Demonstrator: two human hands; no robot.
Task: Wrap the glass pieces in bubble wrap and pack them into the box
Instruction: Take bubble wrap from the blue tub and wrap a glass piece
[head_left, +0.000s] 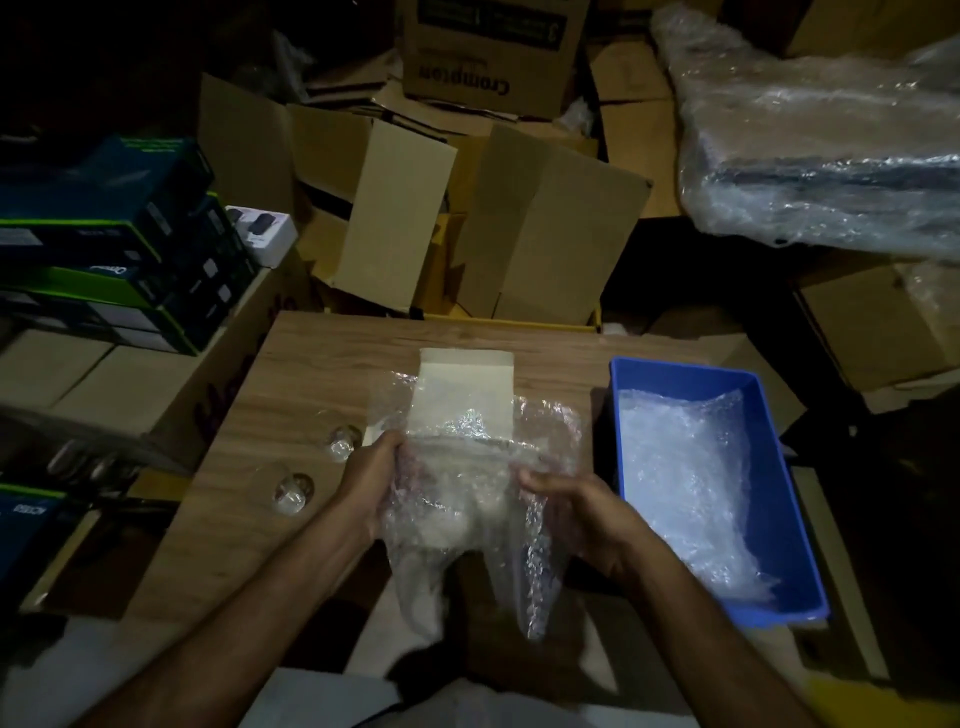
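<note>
Wooden table (291, 395) with two glass bulbs (294, 492) at left, pale box (465, 387) centre, blue tray (779, 467) right.

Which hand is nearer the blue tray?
The right hand is nearer, just left of the blue tray near its left wall. The left hand is farther away, across the bubble wrap sheet that both hands hold.

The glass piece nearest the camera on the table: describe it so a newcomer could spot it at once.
Start at the wooden table and look left of the left hand. Two clear glass pieces lie there; this glass piece is the lower one, near the table's left edge, unwrapped, apart from the bubble wrap.
</note>
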